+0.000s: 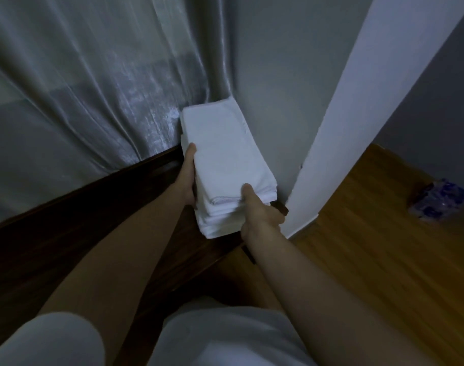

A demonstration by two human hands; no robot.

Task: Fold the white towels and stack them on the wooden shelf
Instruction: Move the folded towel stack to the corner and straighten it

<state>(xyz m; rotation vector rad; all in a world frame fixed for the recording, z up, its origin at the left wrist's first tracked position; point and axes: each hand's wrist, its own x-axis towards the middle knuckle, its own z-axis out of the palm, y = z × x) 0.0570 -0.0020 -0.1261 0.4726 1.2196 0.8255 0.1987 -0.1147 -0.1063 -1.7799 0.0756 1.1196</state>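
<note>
A tall stack of folded white towels point(223, 159) stands on the far right end of the dark wooden shelf point(75, 228), pushed into the corner against the grey wall. My left hand point(187, 178) presses flat against the stack's left side, thumb on the top towel. My right hand point(257, 215) grips the near right corner of the stack, thumb on top and fingers hidden underneath the upper towels. Several folded layers show along the near edge of the stack.
A shiny grey curtain point(93, 88) hangs behind the shelf on the left. A white door frame point(339, 122) runs down on the right. Beyond it lies a wooden floor point(370, 247) with a crumpled blue-and-white packet point(436, 202).
</note>
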